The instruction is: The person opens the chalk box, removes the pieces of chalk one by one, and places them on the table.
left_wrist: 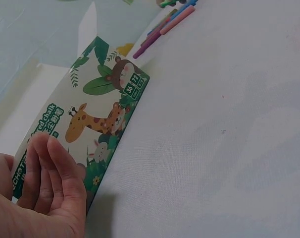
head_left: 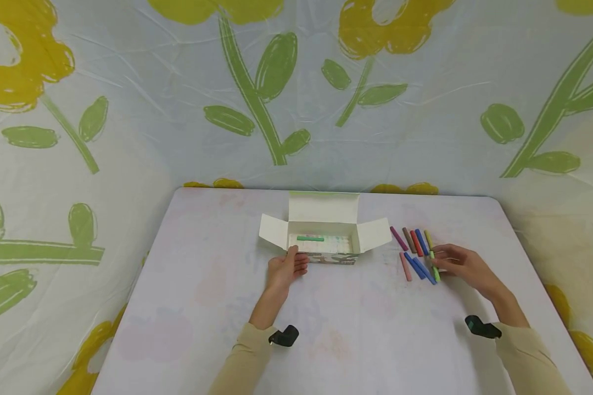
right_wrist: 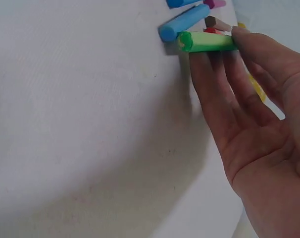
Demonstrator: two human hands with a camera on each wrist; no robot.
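Observation:
My left hand (head_left: 283, 271) holds the front left corner of an open cardboard chalk box (head_left: 335, 258). Its thumb is at the rim and its fingers lie against the printed front wall, which shows a giraffe (left_wrist: 88, 123) in the left wrist view. Inside the box, one green chalk stick (head_left: 309, 238) lies on top of a pale, colour-smudged layer. Over on the right, my right hand (head_left: 466, 269) pinches a light green chalk stick (right_wrist: 209, 42) between thumb and fingers, beside several loose chalk sticks.
Close to the right hand lie purple (head_left: 398, 238), brown (head_left: 409, 240), red (head_left: 417, 243), pink (head_left: 406, 267), yellow-green (head_left: 428, 238) and several blue chalk sticks (head_left: 415, 266). The box's side flaps (head_left: 374, 234) and back lid (head_left: 323, 208) stand spread out. A flower-printed cloth (head_left: 425, 137) surrounds the white table (head_left: 202, 329).

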